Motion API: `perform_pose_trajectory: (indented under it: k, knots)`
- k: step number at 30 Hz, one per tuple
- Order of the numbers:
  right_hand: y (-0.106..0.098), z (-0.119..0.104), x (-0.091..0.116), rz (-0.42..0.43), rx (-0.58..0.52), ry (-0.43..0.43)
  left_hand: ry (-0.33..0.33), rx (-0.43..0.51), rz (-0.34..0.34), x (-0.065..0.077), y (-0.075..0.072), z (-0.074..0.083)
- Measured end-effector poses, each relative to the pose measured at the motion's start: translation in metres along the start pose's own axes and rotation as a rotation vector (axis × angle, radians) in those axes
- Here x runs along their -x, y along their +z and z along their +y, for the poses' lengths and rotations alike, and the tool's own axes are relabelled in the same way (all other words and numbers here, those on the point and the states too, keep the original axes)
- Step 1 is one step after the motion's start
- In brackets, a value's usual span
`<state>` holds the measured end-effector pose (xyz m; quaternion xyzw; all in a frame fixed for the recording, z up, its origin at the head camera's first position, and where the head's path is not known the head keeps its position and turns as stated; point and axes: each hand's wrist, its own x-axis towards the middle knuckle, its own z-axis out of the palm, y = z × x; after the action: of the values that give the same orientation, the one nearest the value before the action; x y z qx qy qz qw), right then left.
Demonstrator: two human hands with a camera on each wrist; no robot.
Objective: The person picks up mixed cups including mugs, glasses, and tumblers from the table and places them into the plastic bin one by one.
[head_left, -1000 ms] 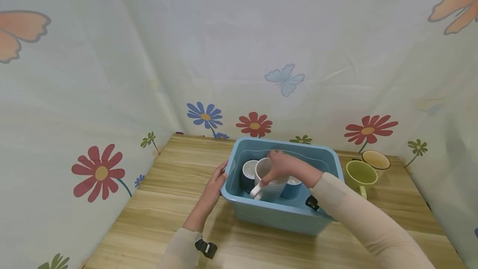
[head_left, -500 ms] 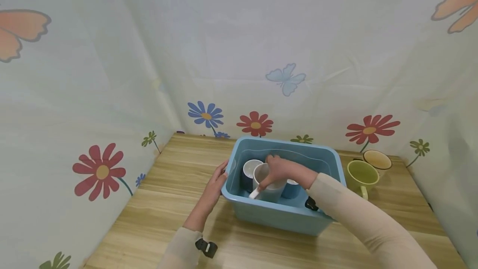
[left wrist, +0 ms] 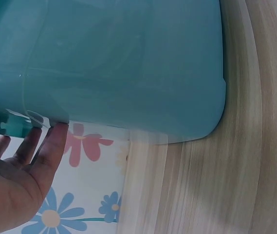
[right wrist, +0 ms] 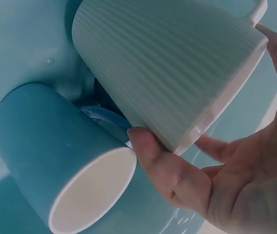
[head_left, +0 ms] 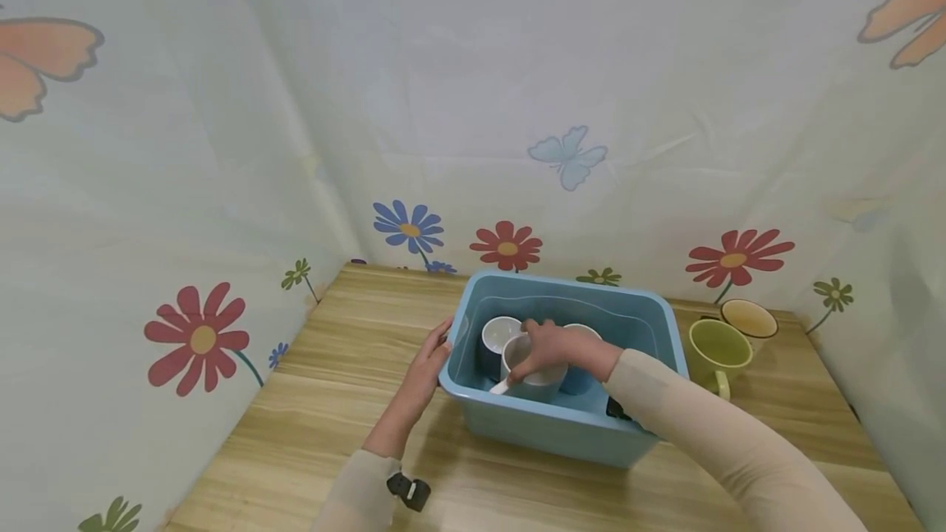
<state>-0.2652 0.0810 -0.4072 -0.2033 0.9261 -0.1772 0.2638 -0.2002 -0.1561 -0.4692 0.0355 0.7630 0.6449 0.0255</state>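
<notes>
A light blue plastic bin stands on the table with several mugs inside. My right hand reaches in and holds a white ribbed mug by its rim, thumb on the handle side. The mug is upright, its handle towards the bin's near left corner. Close beside it in the right wrist view is a blue mug with a white inside. A dark navy mug, white within, stands left of the ribbed one. My left hand rests its fingertips against the bin's left end, just under the rim.
To the bin's right, a green mug and a cream mug with a dark rim stand close together. Wood-grain table surrounds the bin. A flower-printed curtain hangs behind and at both sides.
The white ribbed mug has gone lower into the bin, with my right hand on it. More of the blue mug's rim shows behind that hand. My left hand has stayed put.
</notes>
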Motion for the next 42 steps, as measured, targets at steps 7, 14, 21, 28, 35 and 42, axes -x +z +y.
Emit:
perform_pose_trajectory:
  k: [7, 14, 21, 28, 35, 42]
  knots:
    - [0.003, 0.001, -0.001, -0.004, -0.023, -0.008, -0.003, -0.005, 0.008, 0.0, 0.001, 0.001]
    - [0.009, 0.002, -0.003, -0.019, -0.056, 0.037, -0.002, -0.007, 0.0, 0.002, 0.001, 0.002]
    - [0.013, -0.001, -0.003, -0.02, -0.058, 0.048, -0.018, -0.004, 0.006, 0.003, 0.001, 0.0]
    - [0.015, -0.006, -0.004, -0.044, -0.063, 0.071, -0.012, 0.003, 0.01, 0.004, 0.001, -0.002]
    - [0.017, -0.008, -0.01, -0.027, -0.011, 0.045, 0.008, 0.004, 0.012, 0.002, 0.0, -0.001]
    - [0.016, -0.014, -0.006, -0.039, 0.028, 0.065, 0.008, 0.007, 0.011, 0.002, 0.001, -0.001]
